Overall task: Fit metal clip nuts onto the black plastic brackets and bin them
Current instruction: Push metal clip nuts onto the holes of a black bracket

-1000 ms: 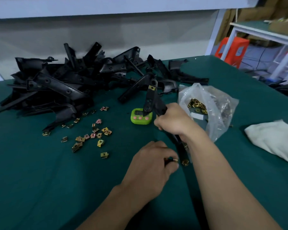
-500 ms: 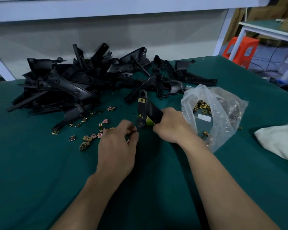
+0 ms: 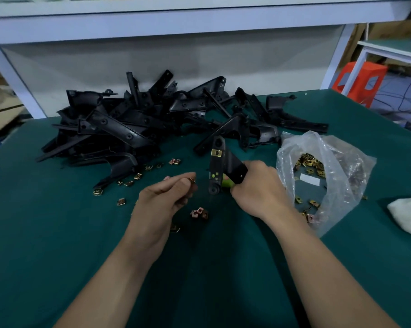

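Note:
My right hand [image 3: 259,188] grips a black plastic bracket [image 3: 220,165] and holds it upright above the green table [image 3: 58,233]. One brass clip nut [image 3: 216,152] sits on the bracket's upper arm. My left hand [image 3: 166,197] pinches a single clip nut [image 3: 192,179] at its fingertips, just left of the bracket's lower end. Several loose clip nuts [image 3: 198,213] lie scattered on the cloth around and below my left hand. A large heap of black brackets [image 3: 133,124] fills the back of the table.
A clear plastic bag [image 3: 322,176] with several clip nuts lies open to the right of my right hand. A green timer [image 3: 227,183] is mostly hidden behind the bracket. A white cloth [image 3: 408,216] lies at the right edge. An orange stool [image 3: 360,79] stands beyond the table.
My left hand went left to the loose clip nuts, took one, and now lifts it toward the bracket. My right hand tilted the bracket more upright.

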### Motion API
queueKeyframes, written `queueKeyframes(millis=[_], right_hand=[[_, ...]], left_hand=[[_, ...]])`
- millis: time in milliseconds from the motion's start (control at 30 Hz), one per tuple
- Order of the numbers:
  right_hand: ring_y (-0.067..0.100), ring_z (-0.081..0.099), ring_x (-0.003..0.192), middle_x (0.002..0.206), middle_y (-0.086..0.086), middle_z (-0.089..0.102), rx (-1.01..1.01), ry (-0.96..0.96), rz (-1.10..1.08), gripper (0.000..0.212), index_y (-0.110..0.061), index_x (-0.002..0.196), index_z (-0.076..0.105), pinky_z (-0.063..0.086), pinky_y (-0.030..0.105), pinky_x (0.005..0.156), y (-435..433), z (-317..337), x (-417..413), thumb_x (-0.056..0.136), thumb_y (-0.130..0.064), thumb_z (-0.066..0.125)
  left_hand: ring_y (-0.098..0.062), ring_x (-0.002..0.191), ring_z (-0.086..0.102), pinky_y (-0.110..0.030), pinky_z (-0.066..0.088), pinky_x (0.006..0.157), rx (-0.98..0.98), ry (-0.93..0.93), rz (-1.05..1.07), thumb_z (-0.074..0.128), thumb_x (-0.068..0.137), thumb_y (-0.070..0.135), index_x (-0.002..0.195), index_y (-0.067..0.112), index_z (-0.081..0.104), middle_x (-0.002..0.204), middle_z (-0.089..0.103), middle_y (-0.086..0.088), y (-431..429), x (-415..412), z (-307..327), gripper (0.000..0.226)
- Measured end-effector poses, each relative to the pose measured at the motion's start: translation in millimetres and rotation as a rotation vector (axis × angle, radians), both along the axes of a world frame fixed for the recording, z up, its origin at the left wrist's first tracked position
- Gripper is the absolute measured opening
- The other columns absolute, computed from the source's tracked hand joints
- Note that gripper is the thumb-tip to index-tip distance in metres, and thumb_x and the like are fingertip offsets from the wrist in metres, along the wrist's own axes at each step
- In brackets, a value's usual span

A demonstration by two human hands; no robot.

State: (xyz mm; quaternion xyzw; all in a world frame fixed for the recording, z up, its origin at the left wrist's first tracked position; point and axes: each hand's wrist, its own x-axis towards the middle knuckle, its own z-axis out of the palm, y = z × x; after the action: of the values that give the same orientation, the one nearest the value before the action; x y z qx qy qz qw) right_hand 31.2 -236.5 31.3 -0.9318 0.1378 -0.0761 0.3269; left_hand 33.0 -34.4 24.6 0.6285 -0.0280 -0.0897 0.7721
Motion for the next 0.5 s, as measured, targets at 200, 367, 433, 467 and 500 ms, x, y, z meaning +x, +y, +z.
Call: queueKeyframes(millis=[200, 367, 433, 467, 500], right_hand=[[0.022, 0.057, 0.057, 0.069, 0.002, 0.059, 0.014, 0.012, -0.001, 0.001, -0.026, 0.063, 0.052, 0.033, 0.026, 0.045, 3.9, 1.3, -1.2, 0.063, -0.025, 0.053], [0.018, 0.055, 0.058, 0.069, 0.000, 0.058, -0.060, 0.025, 0.019, 0.008, -0.027, 0.067, 0.052, 0.032, 0.024, 0.043, 7.5, -1.0, -0.9, 0.068, -0.019, 0.056], [0.018, 0.054, 0.060, 0.070, -0.001, 0.057, -0.114, 0.036, 0.018, 0.010, -0.028, 0.070, 0.051, 0.032, 0.024, 0.045, 7.2, -1.6, -0.8, 0.068, -0.020, 0.056], [0.018, 0.053, 0.060, 0.071, -0.002, 0.057, -0.142, 0.044, 0.017, 0.010, -0.029, 0.071, 0.050, 0.032, 0.025, 0.046, 6.8, -1.6, -0.6, 0.068, -0.020, 0.055], [0.018, 0.053, 0.061, 0.071, -0.002, 0.057, -0.165, 0.053, 0.019, 0.011, -0.029, 0.072, 0.049, 0.032, 0.025, 0.047, 6.6, -1.6, -0.9, 0.068, -0.021, 0.055]], left_hand=[[-0.011, 0.092, 0.074, -0.018, 0.054, 0.082, -0.049, -0.030, 0.104, 0.083, 0.061, 0.021, 0.087, 0.024, 0.085, 0.093, 0.080, -0.003, 1.7, 3.2, 2.2, 0.026], [-0.008, 0.081, 0.071, -0.016, 0.056, 0.076, -0.075, 0.026, 0.044, 0.080, 0.061, 0.015, 0.084, 0.020, 0.085, 0.085, 0.078, -0.002, -1.1, 0.3, 2.3, 0.024], [-0.007, 0.083, 0.071, -0.017, 0.058, 0.080, -0.074, 0.049, 0.023, 0.079, 0.063, 0.018, 0.085, 0.020, 0.085, 0.086, 0.078, 0.000, -1.8, -0.6, 2.8, 0.023], [-0.007, 0.084, 0.071, -0.018, 0.058, 0.082, -0.066, 0.058, 0.014, 0.079, 0.063, 0.019, 0.087, 0.020, 0.085, 0.086, 0.077, 0.001, -1.8, -0.8, 3.4, 0.024], [-0.006, 0.085, 0.070, -0.019, 0.058, 0.083, -0.057, 0.063, 0.002, 0.080, 0.064, 0.021, 0.088, 0.020, 0.085, 0.086, 0.077, 0.003, -1.3, -1.3, 4.0, 0.025]])
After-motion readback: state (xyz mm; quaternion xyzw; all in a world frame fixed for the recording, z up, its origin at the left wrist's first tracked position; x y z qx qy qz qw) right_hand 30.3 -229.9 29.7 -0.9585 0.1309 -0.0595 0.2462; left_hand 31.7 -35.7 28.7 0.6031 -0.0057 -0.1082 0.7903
